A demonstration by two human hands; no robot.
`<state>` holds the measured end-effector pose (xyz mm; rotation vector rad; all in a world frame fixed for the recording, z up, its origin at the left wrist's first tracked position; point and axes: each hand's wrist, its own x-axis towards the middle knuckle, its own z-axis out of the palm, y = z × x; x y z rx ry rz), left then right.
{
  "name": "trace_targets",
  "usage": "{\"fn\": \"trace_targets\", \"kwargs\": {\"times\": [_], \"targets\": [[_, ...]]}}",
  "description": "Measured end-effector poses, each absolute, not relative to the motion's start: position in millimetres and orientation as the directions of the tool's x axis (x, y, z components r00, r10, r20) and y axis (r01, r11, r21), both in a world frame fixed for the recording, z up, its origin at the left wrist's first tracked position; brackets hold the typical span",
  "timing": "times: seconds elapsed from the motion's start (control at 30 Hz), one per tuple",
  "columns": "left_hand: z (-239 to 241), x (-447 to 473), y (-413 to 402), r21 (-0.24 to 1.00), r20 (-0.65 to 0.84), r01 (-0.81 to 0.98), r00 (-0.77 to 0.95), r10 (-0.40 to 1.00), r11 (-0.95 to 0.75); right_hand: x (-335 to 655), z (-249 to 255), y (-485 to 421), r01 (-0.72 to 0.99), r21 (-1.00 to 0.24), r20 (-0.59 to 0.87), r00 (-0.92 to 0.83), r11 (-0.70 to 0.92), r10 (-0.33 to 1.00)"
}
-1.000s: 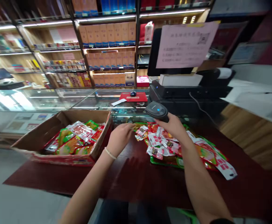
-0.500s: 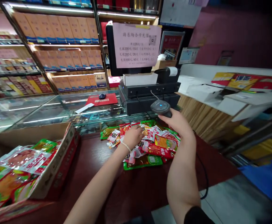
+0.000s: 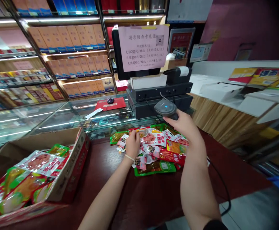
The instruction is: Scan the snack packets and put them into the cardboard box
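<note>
My right hand (image 3: 184, 124) is wrapped round the handle of a dark grey barcode scanner (image 3: 165, 108), held above the right part of a pile of snack packets (image 3: 158, 147). With fingers pinched together, my left hand (image 3: 132, 144) grips the edge of a small snack packet (image 3: 143, 132), clear and yellowish, at the left of the pile. A white-and-red packet (image 3: 154, 138) lies just right of those fingers. In front, a green-edged packet (image 3: 155, 168) lies flat on the dark red counter (image 3: 98, 191). A cream band circles my left wrist.
An open cardboard box (image 3: 70, 169) of similar packets stands at the left. Behind the pile are a glass display counter (image 3: 79, 127), a cash drawer (image 3: 163, 103) and a monitor with a pink notice (image 3: 143, 48). The scanner's cable (image 3: 222, 182) hangs at the right.
My left hand has drawn back slightly from the pile and now pinches a small packet. The scanner stays raised in my right hand. The whole view has shifted a little.
</note>
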<state>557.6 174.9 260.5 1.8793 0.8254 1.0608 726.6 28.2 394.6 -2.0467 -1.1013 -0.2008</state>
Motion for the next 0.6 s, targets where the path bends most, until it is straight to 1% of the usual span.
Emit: {"fn": "trace_targets", "kwargs": {"times": [0.03, 0.07, 0.1, 0.17, 0.2, 0.27, 0.4, 0.5, 0.6], "targets": [[257, 549, 181, 0.938, 0.302, 0.046, 0.379, 0.875, -0.344, 724, 395, 31, 0.770, -0.564, 0.477, 0.600, -0.299, 0.642], [254, 539, 187, 0.975, 0.222, -0.067, 0.350, 0.910, -0.212, 720, 396, 35, 0.778, -0.563, 0.486, 0.584, -0.278, 0.650], [251, 529, 194, 0.982, 0.132, -0.170, 0.336, 0.933, -0.078, 716, 396, 39, 0.787, -0.563, 0.491, 0.563, -0.251, 0.665], [243, 509, 207, 0.938, -0.032, -0.315, 0.326, 0.945, 0.141, 706, 396, 49, 0.800, -0.569, 0.482, 0.513, -0.192, 0.710], [240, 498, 212, 0.909, -0.083, -0.363, 0.318, 0.945, 0.202, 700, 395, 54, 0.802, -0.574, 0.467, 0.487, -0.166, 0.738], [233, 481, 221, 0.862, -0.118, -0.443, 0.295, 0.948, 0.245, 688, 393, 65, 0.805, -0.578, 0.422, 0.434, -0.133, 0.796], [223, 461, 231, 0.793, -0.051, -0.575, 0.263, 0.963, 0.199, 662, 388, 81, 0.819, -0.568, 0.342, 0.325, -0.082, 0.882], [217, 459, 235, 0.782, -0.024, -0.600, 0.241, 0.970, 0.168, 646, 382, 91, 0.836, -0.546, 0.262, 0.229, -0.052, 0.937], [213, 460, 239, 0.786, -0.026, -0.599, 0.214, 0.976, 0.152, 635, 374, 100, 0.845, -0.534, 0.207, 0.170, -0.035, 0.963]]}}
